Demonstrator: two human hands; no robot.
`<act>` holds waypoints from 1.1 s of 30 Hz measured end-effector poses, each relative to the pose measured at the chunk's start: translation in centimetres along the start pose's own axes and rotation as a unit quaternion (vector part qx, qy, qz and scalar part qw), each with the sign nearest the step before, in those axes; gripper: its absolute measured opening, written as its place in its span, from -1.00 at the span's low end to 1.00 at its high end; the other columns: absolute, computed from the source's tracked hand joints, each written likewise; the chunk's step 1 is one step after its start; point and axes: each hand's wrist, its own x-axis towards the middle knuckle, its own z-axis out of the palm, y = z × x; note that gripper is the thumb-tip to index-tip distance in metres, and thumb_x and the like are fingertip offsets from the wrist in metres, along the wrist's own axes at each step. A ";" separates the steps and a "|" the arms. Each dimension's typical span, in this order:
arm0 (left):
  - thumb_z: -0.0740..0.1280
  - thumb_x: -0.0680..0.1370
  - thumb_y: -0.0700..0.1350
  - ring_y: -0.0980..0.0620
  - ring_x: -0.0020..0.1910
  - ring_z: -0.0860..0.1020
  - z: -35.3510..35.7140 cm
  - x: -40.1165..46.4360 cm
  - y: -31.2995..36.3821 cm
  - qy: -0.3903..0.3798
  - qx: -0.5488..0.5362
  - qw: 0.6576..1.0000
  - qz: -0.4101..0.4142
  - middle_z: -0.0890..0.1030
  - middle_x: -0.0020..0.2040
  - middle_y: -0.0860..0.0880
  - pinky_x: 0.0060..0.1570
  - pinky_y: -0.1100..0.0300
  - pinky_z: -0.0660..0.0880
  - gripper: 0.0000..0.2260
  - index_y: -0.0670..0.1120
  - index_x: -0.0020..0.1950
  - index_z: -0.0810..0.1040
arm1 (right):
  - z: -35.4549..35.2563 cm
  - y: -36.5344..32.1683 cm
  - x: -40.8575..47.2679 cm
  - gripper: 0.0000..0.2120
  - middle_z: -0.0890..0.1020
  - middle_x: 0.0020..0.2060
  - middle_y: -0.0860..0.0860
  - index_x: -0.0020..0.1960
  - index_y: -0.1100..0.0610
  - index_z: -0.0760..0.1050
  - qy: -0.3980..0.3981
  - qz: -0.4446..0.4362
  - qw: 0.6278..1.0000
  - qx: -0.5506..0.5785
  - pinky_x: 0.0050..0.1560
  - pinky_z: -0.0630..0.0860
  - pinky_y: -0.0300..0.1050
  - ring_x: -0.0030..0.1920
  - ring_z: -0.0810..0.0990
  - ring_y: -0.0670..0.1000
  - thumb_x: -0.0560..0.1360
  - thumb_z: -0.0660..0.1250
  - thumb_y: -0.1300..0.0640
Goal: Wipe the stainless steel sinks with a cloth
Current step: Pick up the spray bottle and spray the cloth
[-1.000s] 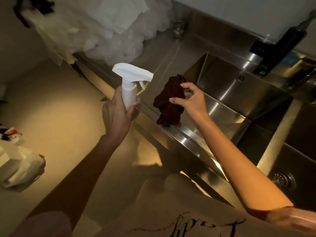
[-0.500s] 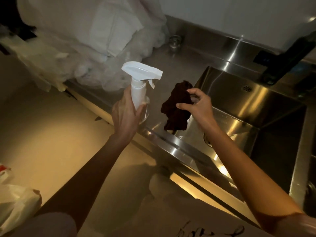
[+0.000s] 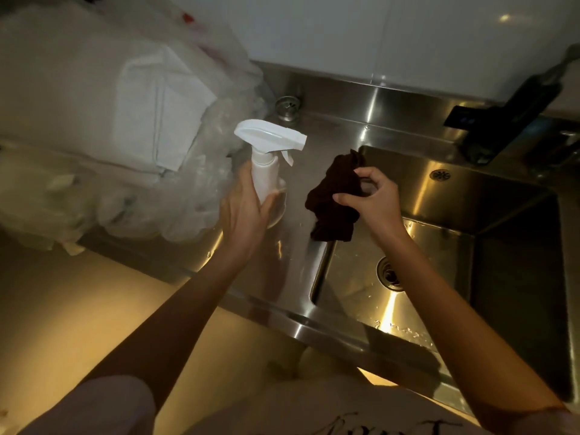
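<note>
My left hand point(image 3: 243, 205) grips a white spray bottle point(image 3: 266, 158), upright over the steel counter, nozzle pointing right. My right hand point(image 3: 375, 199) pinches a dark brown cloth point(image 3: 334, 199) that hangs bunched above the left rim of the stainless steel sink point(image 3: 445, 215). The basin is wet, with drops near the drain point(image 3: 389, 273) and along the front wall. The cloth's lower end dangles just over the sink's left edge; whether it touches the steel I cannot tell.
Clear and white plastic bags with folded white cloths point(image 3: 131, 127) pile up on the counter at the left. A metal sink strainer point(image 3: 287, 106) sits by the backsplash. A dark tap point(image 3: 514, 111) stands at the back right. The counter's front edge point(image 3: 282, 321) runs diagonally below my arms.
The view has shifted right and nearer, so the sink basin shows in full. Both hands keep their hold and have come forward over the counter and the sink's left rim.
</note>
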 end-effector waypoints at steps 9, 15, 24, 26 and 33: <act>0.33 0.53 0.11 -0.18 0.09 0.55 2.6 5.8 -1.0 -0.030 -0.034 0.997 0.059 0.56 0.21 -0.13 -0.05 0.11 0.36 -0.44 -0.07 0.43 0.24 | 0.2 0.0 0.8 -0.58 0.65 0.05 0.06 0.00 -0.06 0.50 0.076 0.006 0.997 -0.003 -0.04 0.62 -0.16 0.06 0.64 -0.02 0.29 0.55 0.29; 0.35 0.54 0.07 -0.17 0.11 0.56 4.0 10.7 -1.3 -0.088 -0.093 0.983 0.134 0.56 0.21 -0.15 0.01 0.12 0.38 -0.46 -0.12 0.41 0.28 | 2.2 0.1 0.6 -0.55 0.61 -0.09 -0.13 -0.07 -0.15 0.48 0.156 0.017 0.988 -0.003 -0.24 0.56 -0.37 -0.15 0.63 -0.29 0.27 0.55 0.31; 0.31 0.56 0.08 -0.19 0.17 0.52 5.5 17.0 -1.6 -0.184 -0.114 0.956 0.200 0.52 0.28 -0.15 0.12 -0.11 0.46 -0.45 -0.11 0.45 0.23 | 6.2 0.5 1.5 -0.53 0.54 -0.05 -0.26 0.00 -0.16 0.48 0.251 0.063 0.966 0.000 -0.13 0.53 -0.30 0.00 0.55 -0.24 0.26 0.58 0.25; 0.33 0.55 0.08 -0.18 0.20 0.51 6.3 18.7 -1.6 -0.210 -0.137 0.946 0.206 0.49 0.31 -0.15 0.15 -0.12 0.46 -0.43 -0.10 0.45 0.22 | 6.9 0.5 1.9 -0.54 0.54 -0.02 -0.23 -0.01 -0.15 0.49 0.265 0.065 0.962 0.002 -0.04 0.58 -0.17 0.06 0.54 -0.18 0.26 0.57 0.25; 0.34 0.50 0.21 -0.02 0.09 0.51 10.5 24.4 -1.2 -0.271 -0.182 0.900 0.288 0.52 0.25 -0.02 -0.06 0.08 0.42 -0.45 0.08 0.37 0.20 | 7.7 0.1 3.0 -0.55 0.55 0.07 -0.16 -0.06 -0.21 0.46 0.298 0.073 0.952 -0.017 0.10 0.59 0.01 0.19 0.52 -0.06 0.29 0.55 0.25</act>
